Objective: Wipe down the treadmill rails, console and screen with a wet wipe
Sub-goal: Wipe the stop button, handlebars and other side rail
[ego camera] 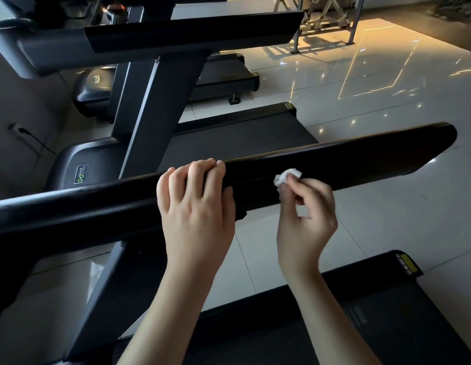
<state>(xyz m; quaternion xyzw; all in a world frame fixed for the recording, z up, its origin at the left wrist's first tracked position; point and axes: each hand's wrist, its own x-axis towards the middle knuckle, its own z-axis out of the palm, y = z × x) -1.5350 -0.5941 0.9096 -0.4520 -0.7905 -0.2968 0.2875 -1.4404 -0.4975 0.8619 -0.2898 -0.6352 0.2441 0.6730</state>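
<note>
As we look down from head height, we see a long black treadmill rail (360, 159) crossing the picture from lower left to upper right. The left hand (194, 206) grips this rail near its middle: four fingers curl over the top edge and the thumb lies against the near side. Just to its right, the right hand (305, 219) pinches a small crumpled white wet wipe (287, 177) between thumb and fingertips and presses it to the near face of the same rail.

Below us lies the dark running belt (373, 325) of the treadmill. Beyond the rail stands a second treadmill (242, 138) on a glossy pale tiled floor (360, 88), and a second black rail (192, 32) runs across the top of the picture. Dark, blurred shapes (44, 11) in the top left corner may be a console; we cannot tell, and no screen shows.

We judge that the task is in its rail-wiping stage. The wipe sits partway along the rail, with a long stretch reaching to the rounded far end on the right. The black surface shows no wet streak that we can make out, so we cannot say how much of it is already clean. The console and screen, as far as we can judge, are yet to come.
</note>
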